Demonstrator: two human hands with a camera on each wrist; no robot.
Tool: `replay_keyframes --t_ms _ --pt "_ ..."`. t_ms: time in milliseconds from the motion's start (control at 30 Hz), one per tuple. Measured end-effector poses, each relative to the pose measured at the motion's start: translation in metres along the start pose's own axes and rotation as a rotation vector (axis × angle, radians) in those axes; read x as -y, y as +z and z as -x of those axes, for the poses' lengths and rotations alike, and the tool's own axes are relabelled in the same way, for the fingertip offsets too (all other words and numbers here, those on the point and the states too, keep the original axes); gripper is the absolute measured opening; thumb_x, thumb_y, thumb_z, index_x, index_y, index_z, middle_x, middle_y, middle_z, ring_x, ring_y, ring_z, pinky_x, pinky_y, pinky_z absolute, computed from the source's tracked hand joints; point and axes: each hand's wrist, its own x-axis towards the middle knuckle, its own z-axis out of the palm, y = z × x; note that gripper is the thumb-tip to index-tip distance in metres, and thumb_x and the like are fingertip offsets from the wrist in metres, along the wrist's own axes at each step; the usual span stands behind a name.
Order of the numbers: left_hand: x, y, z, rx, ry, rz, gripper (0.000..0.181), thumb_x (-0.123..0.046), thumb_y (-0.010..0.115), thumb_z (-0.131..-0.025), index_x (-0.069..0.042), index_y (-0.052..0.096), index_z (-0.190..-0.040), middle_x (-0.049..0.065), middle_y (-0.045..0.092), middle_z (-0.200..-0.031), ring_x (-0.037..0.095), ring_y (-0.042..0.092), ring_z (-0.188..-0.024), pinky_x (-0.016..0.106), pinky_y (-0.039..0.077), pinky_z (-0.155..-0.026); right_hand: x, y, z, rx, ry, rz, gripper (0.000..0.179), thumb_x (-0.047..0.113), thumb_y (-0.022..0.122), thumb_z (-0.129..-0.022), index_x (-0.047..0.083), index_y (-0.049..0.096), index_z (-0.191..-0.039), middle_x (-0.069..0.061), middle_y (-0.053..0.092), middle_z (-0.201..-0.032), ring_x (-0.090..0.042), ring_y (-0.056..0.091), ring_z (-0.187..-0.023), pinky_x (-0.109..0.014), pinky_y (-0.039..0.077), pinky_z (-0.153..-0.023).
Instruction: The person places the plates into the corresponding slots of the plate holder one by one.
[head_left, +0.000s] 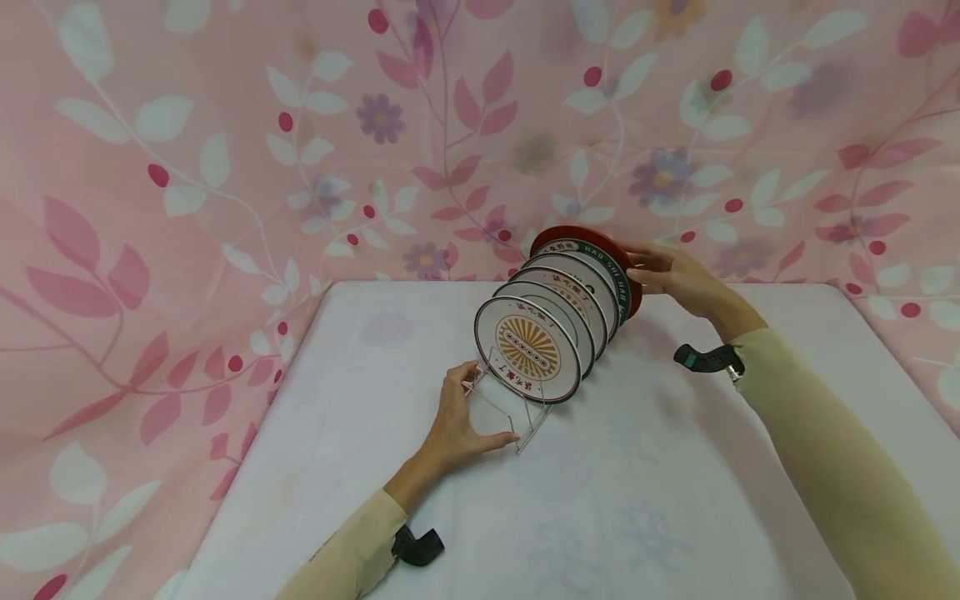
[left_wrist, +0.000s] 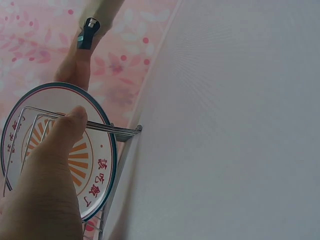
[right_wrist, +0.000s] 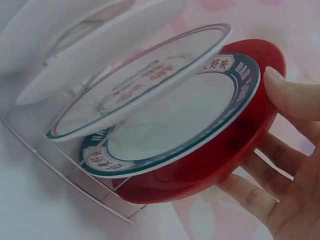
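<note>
A wire dish rack (head_left: 531,429) stands on the table with several plates upright in a row. The nearest white plate (head_left: 527,350) has an orange sunburst in its middle. My left hand (head_left: 456,421) grips the rack's near end, its thumb (left_wrist: 75,122) lying on the wire. At the far end, my right hand (head_left: 678,279) holds a red plate (right_wrist: 200,175) by the rim, thumb on the inner side and fingers behind. A white plate with a green lettered rim (right_wrist: 175,117) sits right in front of the red one. Part of the left fingers is hidden in the left wrist view.
A white patterned cloth covers the table (head_left: 360,467). Behind it hangs a pink floral curtain (head_left: 465,133), close to the far end of the rack. Each wrist wears a dark band (head_left: 417,546).
</note>
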Motion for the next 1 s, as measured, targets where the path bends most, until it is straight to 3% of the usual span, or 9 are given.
replay_keyframes --t_ms 100,233,367,500,633,767,867,1000 --pt "0.001 0.001 -0.002 -0.002 0.004 0.002 0.12 -0.054 0.088 -0.059 0.002 0.024 -0.143 0.02 0.04 -0.133 0.027 0.041 -0.119 0.043 0.04 -0.097 -0.001 0.002 0.005 -0.045 0.021 -0.062 0.054 0.026 0.055 -0.1 0.017 0.038 -0.151 -0.001 0.051 -0.142 -0.003 0.056 -0.116 -0.02 0.049 -0.091" --pt "0.003 0.005 -0.005 -0.005 0.017 0.007 0.121 -0.054 0.088 -0.059 0.002 0.024 -0.144 0.021 0.04 -0.133 0.026 0.041 -0.12 0.042 0.041 -0.098 -0.001 0.008 0.018 -0.158 -0.003 -0.264 0.053 0.026 0.054 -0.1 0.016 0.039 -0.15 0.006 0.055 -0.134 -0.003 0.055 -0.115 -0.016 0.051 -0.087" --pt "0.002 0.005 -0.006 0.007 0.019 0.031 0.119 -0.07 0.075 -0.068 -0.003 0.017 -0.148 0.02 0.038 -0.135 0.026 0.04 -0.121 0.042 0.039 -0.099 -0.003 0.028 0.043 -0.36 -0.136 -0.464 0.044 0.018 0.058 -0.098 0.011 0.05 -0.141 0.004 0.064 -0.121 -0.006 0.06 -0.109 -0.017 0.053 -0.085" --pt "-0.006 -0.008 -0.014 -0.022 0.024 0.12 0.106 -0.071 0.058 -0.082 -0.006 0.01 -0.151 0.022 0.034 -0.136 0.032 0.036 -0.124 0.043 0.036 -0.099 -0.001 0.066 0.068 -0.553 -0.288 -0.566 0.033 0.003 0.06 -0.095 -0.002 0.057 -0.127 -0.003 0.068 -0.108 -0.011 0.065 -0.098 -0.022 0.056 -0.081" --pt "-0.013 -0.024 -0.036 -0.089 0.059 0.2 0.093 -0.065 0.051 -0.09 -0.007 0.01 -0.15 0.023 0.032 -0.137 0.034 0.036 -0.123 0.046 0.035 -0.097 0.008 0.105 0.085 -0.646 -0.341 -0.552 0.027 -0.002 0.058 -0.094 -0.013 0.054 -0.119 -0.007 0.067 -0.098 -0.016 0.066 -0.089 -0.024 0.056 -0.074" --pt "-0.017 -0.033 -0.06 -0.135 0.117 0.26 0.094 -0.065 0.048 -0.091 -0.002 0.011 -0.15 0.024 0.031 -0.138 0.039 0.039 -0.12 0.051 0.036 -0.094 0.018 0.142 0.097 -0.62 -0.359 -0.486 0.027 -0.003 0.056 -0.095 -0.019 0.048 -0.116 -0.011 0.065 -0.096 -0.018 0.065 -0.089 -0.026 0.056 -0.073" --pt "-0.018 -0.033 -0.071 -0.114 0.16 0.321 0.096 -0.066 0.046 -0.091 0.005 0.014 -0.147 0.027 0.03 -0.14 0.047 0.038 -0.119 0.058 0.035 -0.092 0.022 0.171 0.103 -0.571 -0.368 -0.434 0.024 -0.004 0.056 -0.095 -0.017 0.05 -0.115 -0.011 0.063 -0.1 -0.019 0.063 -0.093 -0.025 0.056 -0.077" --pt "-0.025 -0.033 -0.072 -0.012 0.18 0.39 0.098 -0.064 0.047 -0.091 0.015 0.017 -0.141 0.038 0.027 -0.139 0.056 0.036 -0.116 0.065 0.032 -0.088 0.022 0.204 0.109 -0.574 -0.445 -0.291 0.026 -0.012 0.057 -0.091 -0.014 0.052 -0.116 -0.013 0.06 -0.112 -0.018 0.058 -0.105 -0.021 0.05 -0.089"
